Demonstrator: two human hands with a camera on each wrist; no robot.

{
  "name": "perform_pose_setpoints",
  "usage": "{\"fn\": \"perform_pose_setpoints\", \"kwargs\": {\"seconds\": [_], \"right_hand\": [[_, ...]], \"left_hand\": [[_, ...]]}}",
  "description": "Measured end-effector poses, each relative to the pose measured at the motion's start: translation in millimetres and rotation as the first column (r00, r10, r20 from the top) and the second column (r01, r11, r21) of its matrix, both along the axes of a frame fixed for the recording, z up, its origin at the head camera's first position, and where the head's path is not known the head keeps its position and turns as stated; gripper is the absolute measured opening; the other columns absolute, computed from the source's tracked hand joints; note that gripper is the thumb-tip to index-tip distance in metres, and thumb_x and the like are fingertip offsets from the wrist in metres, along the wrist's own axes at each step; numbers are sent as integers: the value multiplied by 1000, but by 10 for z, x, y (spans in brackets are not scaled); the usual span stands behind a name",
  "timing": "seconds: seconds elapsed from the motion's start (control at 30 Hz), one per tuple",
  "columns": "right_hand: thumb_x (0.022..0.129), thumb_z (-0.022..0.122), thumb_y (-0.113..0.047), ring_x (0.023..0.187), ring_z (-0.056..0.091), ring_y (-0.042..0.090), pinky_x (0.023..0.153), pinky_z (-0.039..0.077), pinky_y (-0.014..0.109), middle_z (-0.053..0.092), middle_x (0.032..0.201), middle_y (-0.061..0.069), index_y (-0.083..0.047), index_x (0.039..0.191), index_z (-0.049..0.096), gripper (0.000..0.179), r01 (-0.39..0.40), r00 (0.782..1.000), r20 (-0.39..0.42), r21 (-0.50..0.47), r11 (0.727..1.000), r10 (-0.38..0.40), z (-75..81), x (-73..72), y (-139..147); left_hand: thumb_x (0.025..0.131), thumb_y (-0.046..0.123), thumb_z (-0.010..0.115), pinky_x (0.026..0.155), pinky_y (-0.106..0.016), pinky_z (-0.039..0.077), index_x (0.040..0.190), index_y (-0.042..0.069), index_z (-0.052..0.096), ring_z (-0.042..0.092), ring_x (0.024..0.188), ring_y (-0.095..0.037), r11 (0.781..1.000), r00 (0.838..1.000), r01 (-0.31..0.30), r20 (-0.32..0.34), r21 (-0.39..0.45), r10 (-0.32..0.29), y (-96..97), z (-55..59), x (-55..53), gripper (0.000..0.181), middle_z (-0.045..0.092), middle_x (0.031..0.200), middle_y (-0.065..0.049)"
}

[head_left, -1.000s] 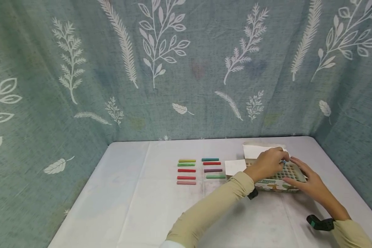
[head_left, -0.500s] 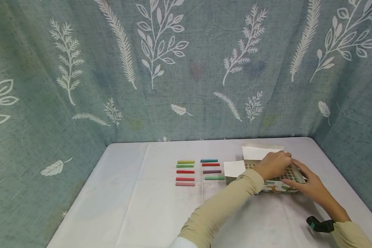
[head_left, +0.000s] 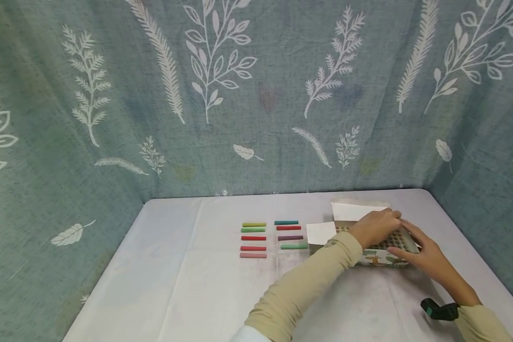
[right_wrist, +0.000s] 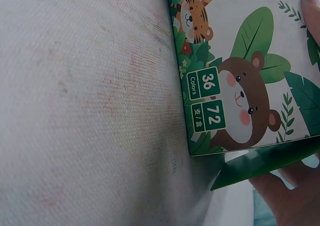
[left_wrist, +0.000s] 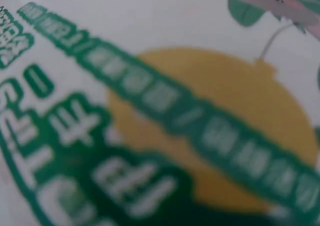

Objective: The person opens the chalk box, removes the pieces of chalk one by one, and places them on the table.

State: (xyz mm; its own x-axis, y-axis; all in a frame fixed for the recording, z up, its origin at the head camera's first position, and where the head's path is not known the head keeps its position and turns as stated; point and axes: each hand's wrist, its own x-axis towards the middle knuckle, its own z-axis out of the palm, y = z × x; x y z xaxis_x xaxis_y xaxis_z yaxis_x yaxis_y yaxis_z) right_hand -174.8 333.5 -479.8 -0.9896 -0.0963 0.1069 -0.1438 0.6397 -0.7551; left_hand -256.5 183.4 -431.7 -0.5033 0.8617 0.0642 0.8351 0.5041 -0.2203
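An open cardboard chalk box (head_left: 378,259) stands at the right of the table, animal drawings on its front and rows of round stick ends (head_left: 393,240) inside. My left hand (head_left: 375,229) reaches over the box from the left, fingers curled down at its far right part. Its fingertips are hidden, so whatever they hold cannot be seen. My right hand (head_left: 427,251) grips the right end of the box, thumb at the front and fingers behind. In the right wrist view the box front (right_wrist: 245,86) reads 36 colors and 72. The left wrist view shows printed box surface (left_wrist: 210,86) close up.
Chalk sticks lie in two columns left of the box, among them a red stick (head_left: 253,238), a purple stick (head_left: 290,237) and a teal stick (head_left: 286,222). White box flaps (head_left: 320,233) stick out left and back. A patterned curtain (head_left: 256,95) hangs behind the table.
One second ago a bit of blue showed at my left fingertips; now it is hidden. The left hand has shifted slightly right and down over the box. The right hand stays put.
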Motion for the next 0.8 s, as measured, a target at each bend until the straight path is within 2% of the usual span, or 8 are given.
{"fn": "perform_pose_setpoints", "kwargs": {"seconds": [0.17, 0.3, 0.4, 0.6, 0.7, 0.8], "right_hand": [[88, 68, -33, 123, 32, 55, 82, 38, 66, 17, 151, 27, -15, 154, 10, 89, -12, 1000, -7, -1, 1000, 12, -5, -5, -5], [88, 68, -32, 125, 29, 56, 83, 37, 68, 15, 152, 27, -14, 153, 10, 89, -19, 1000, -18, 1, 1000, 19, 8, -5, 11], [88, 69, -31, 127, 26, 56, 86, 33, 70, 14, 153, 25, -14, 153, 11, 89, -22, 999, -32, -3, 1000, 21, 20, -16, 16], [87, 70, -29, 131, 21, 54, 93, 26, 71, 17, 153, 24, -13, 152, 18, 85, -22, 998, -51, -26, 999, 21, 14, -16, 8], [86, 71, -29, 133, 21, 51, 92, 27, 70, 21, 152, 21, -6, 143, 36, 70, -22, 997, -79, -10, 1000, 21, -6, -8, -5], [85, 72, -31, 132, 25, 50, 86, 33, 68, 23, 152, 16, -2, 130, 51, 57, -12, 995, -99, 39, 999, 16, -22, -7, -10]], "left_hand": [[95, 23, 57, 84, -13, 47, 118, 30, 65, 52, 106, -7, 999, 998, -45, -51, -12, 45, 2, -27, 20, 26, 55, 118, 10], [96, 24, 56, 83, -14, 47, 120, 30, 63, 53, 104, -7, 999, 995, -38, -97, -4, 38, 6, -13, 10, 26, 56, 117, 10], [97, 22, 54, 83, -14, 47, 119, 29, 64, 54, 101, -6, 999, 996, -27, -90, 19, 29, -6, 20, -17, 26, 55, 115, 9], [97, 18, 54, 81, -13, 47, 118, 28, 66, 55, 94, -3, 997, 999, -34, 2, 68, 34, -31, 39, -43, 26, 57, 108, 8], [96, 18, 55, 79, -12, 47, 117, 28, 67, 55, 92, -2, 993, 997, -58, 58, 100, 52, -39, 31, -45, 26, 58, 106, 9], [96, 18, 56, 78, -11, 47, 117, 29, 67, 55, 92, -1, 989, 991, -85, 113, 120, 72, -43, 26, -48, 27, 57, 105, 10]]}}
